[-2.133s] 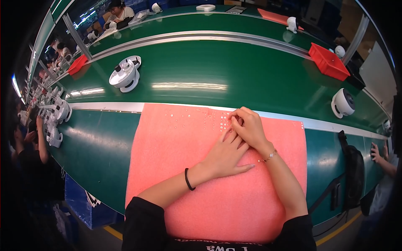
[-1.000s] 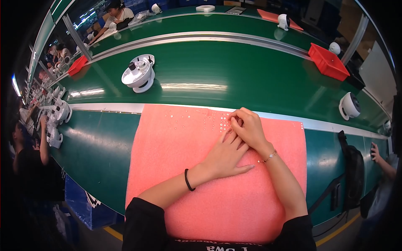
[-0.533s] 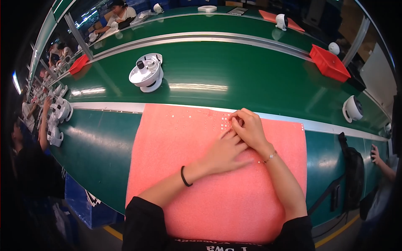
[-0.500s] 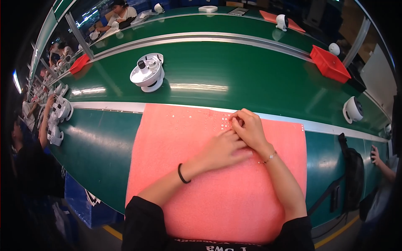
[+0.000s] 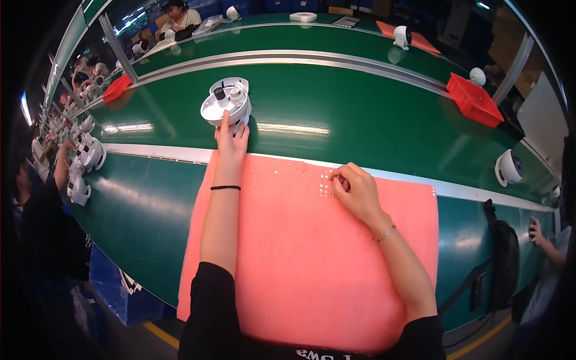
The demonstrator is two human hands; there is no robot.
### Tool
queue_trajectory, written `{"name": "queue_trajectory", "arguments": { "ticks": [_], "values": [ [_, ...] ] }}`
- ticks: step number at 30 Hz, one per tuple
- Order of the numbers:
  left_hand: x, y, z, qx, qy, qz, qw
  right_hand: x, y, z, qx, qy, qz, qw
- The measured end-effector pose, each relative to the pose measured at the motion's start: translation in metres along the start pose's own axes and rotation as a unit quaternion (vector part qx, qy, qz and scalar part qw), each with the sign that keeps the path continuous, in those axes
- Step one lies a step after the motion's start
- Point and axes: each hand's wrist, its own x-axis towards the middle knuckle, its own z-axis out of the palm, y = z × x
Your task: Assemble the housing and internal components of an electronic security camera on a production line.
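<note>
A white camera housing [image 5: 210, 112], its top uncovered to show a black cylinder and white inner parts, stands on the green belt ahead to my left. My left hand [image 5: 231, 143] reaches up to it from the near side, with one finger along its front wall and the others around its lower part. Over the far part of a pink foam mat [image 5: 288, 252], my right hand [image 5: 355, 187] is closed in a pinch; what its fingertips hold is too small to make out. Rows of small clear round pieces [image 5: 324, 186] lie on the mat beside those fingertips.
A red tray [image 5: 474, 102] stands far right, another red tray [image 5: 117, 88] far left. A white camera [image 5: 509, 168] sits on the belt at right. Several white housings [image 5: 90, 153] crowd the left beside a co-worker's arm. A black bag [image 5: 507, 258] lies right; another person's hand [image 5: 536, 231] is beyond.
My left hand has left my right hand and moved forward and left to the housing. The housing sits slightly farther right. My right hand stays pinched near the small clear pieces.
</note>
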Motion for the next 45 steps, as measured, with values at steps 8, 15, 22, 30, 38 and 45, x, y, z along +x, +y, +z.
{"name": "queue_trajectory", "arguments": {
  "ticks": [8, 15, 22, 30, 38, 45],
  "values": [
    [-0.011, 0.011, 0.005, 0.063, -0.045, 0.033, 0.996, 0.004, -0.001, -0.005, 0.036, -0.003, 0.022, 0.999],
    [-0.076, 0.039, 0.064, 0.239, -0.093, -0.047, 0.965, 0.012, -0.001, -0.025, -0.037, 0.124, -0.029, 0.991],
    [-0.109, 0.038, 0.091, 0.295, -0.244, -0.159, 0.910, -0.013, 0.010, -0.063, -0.116, 0.275, -0.106, 0.949],
    [-0.120, 0.033, 0.100, 0.249, -0.297, -0.183, 0.903, -0.068, -0.018, -0.099, -0.269, 0.247, -0.250, 0.897],
    [-0.170, 0.027, 0.085, 0.293, -0.559, -0.003, 0.776, -0.118, -0.097, -0.128, 0.145, -0.122, -0.166, 0.968],
    [-0.208, -0.027, 0.120, 0.383, -0.808, -0.389, 0.223, -0.109, -0.115, -0.127, 0.324, -0.302, 0.001, 0.897]
  ]
}}
